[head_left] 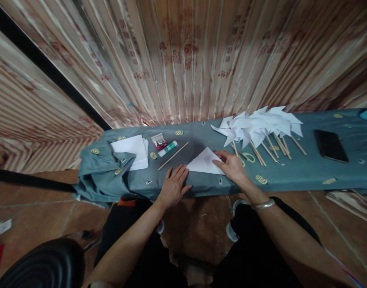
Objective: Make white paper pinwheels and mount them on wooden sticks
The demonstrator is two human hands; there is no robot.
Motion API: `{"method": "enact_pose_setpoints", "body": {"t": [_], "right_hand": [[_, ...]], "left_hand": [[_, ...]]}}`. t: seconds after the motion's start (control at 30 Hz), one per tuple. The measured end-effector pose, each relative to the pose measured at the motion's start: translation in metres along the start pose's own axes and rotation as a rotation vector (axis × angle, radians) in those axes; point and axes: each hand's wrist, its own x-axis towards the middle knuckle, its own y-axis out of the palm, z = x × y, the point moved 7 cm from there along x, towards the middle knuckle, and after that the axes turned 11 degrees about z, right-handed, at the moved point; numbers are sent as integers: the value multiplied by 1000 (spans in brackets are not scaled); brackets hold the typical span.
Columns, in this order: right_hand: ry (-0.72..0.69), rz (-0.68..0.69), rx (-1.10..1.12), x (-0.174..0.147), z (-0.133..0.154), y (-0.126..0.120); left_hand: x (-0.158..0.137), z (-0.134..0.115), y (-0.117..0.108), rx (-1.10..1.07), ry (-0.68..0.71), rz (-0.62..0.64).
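White paper (203, 163), triangular in shape, lies on grey-blue cloth (291, 172) between the fingers of both hands. The left hand (173, 187) is flat, fingers stretched, tips at the paper's left corner. The right hand (233, 165) bends thumb and fingers over its right side; whether they pinch it, I cannot tell. Just beyond the left fingertips lie a wooden stick (173, 156), glue (168, 148) and a small box (159, 142); farther left, a paper stack (138, 154). Past the right fingers are white pinwheels (261, 126), a dark phone (331, 146) and, behind, a curtain (183, 52).
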Motion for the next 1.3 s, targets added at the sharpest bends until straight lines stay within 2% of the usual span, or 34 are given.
{"method": "enact_pose_setpoints", "body": {"t": [0.17,0.3,0.4,0.53,0.63,0.77,1.03,1.17,1.3], "right_hand": [[-27,-34,95,5,4,-3],[-70,-85,168,5,17,-10],[-121,-111,224,2,31,-9],[-182,-108,284,-5,48,2],[-227,-63,280,-11,59,13],[-250,-16,306,-14,66,23],[-191,68,366,-13,64,22],[-115,28,458,-6,46,20],[-27,23,533,3,25,21]], "left_hand": [[3,7,-5,-192,-22,-88],[12,15,-11,-542,-47,-189],[24,24,-9,-955,-132,-263],[38,30,8,-1735,-349,-308],[48,24,13,-2089,-372,-222],[55,23,7,-2224,-354,-168],[59,21,0,-2265,-364,-209],[59,15,-2,-2242,-337,-158],[59,12,-1,-2236,-368,-109]]}}
